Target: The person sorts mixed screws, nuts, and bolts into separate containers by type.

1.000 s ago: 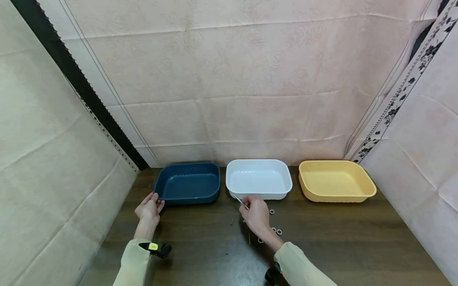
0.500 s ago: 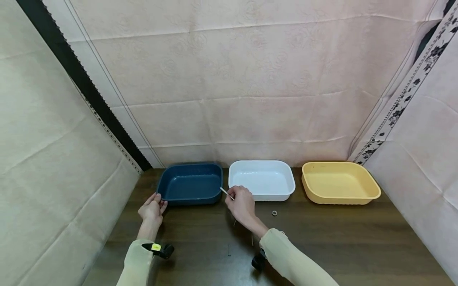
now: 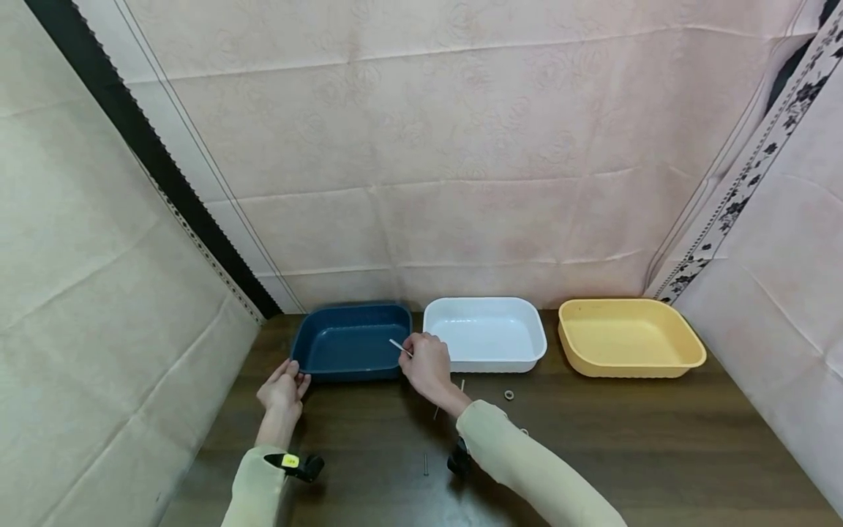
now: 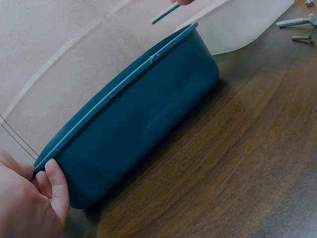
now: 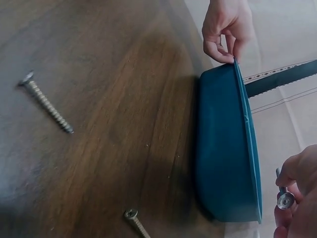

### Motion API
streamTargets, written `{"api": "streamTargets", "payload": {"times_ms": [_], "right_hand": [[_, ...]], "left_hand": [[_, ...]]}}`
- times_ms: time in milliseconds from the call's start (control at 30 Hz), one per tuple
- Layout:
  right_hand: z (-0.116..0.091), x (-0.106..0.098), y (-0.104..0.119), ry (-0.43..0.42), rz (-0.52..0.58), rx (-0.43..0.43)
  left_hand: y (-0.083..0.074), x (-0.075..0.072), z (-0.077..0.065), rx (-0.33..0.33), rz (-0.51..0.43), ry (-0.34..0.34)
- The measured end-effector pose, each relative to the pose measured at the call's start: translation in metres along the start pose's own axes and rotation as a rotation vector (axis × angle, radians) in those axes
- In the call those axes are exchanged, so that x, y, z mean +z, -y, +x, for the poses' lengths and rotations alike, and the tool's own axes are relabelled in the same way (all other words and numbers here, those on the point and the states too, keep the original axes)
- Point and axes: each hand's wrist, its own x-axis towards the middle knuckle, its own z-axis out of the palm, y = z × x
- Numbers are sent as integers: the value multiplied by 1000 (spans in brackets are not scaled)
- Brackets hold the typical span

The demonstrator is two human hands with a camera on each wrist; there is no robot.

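At the near left corner of the blue tray (image 3: 356,375), my left hand (image 3: 279,395) pinches the rim between thumb and fingers. My right hand (image 3: 426,366) is at the tray's right end and holds a silver bolt (image 3: 397,345) by its head end, the shank pointing left above the tray. The round, recessed head of that bolt (image 5: 286,201) shows between thumb and fingers in the right wrist view. Loose on the wood lie a screw (image 5: 47,101) with a coarse thread and a second screw (image 5: 136,225), partly cut off by the frame.
A white tray (image 3: 494,366) stands in the middle and a yellow tray (image 3: 632,369) on the right, on the brown table (image 3: 593,454). Before the white tray lies a nut (image 3: 509,394). Another bolt (image 4: 294,22) lies near it. Cloth walls (image 3: 428,146) enclose the table.
My right hand has carried the bolt leftward, from in front of the white tray to above the blue tray's right side. The left hand has kept its hold on the rim.
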Motion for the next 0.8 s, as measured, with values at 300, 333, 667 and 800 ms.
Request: {"api": "streamTargets", "payload": {"times_ms": [300, 333, 667, 800], "right_hand": [[17, 15, 9, 66, -78, 12], [19, 17, 10, 82, -80, 20], [29, 38, 15, 180, -141, 52], [31, 42, 19, 198, -164, 51]], "left_hand": [[0, -1, 0, 12, -4, -2], [1, -1, 0, 11, -6, -4], [0, 0, -3, 19, -2, -1], [1, 1, -2, 25, -4, -6]]}}
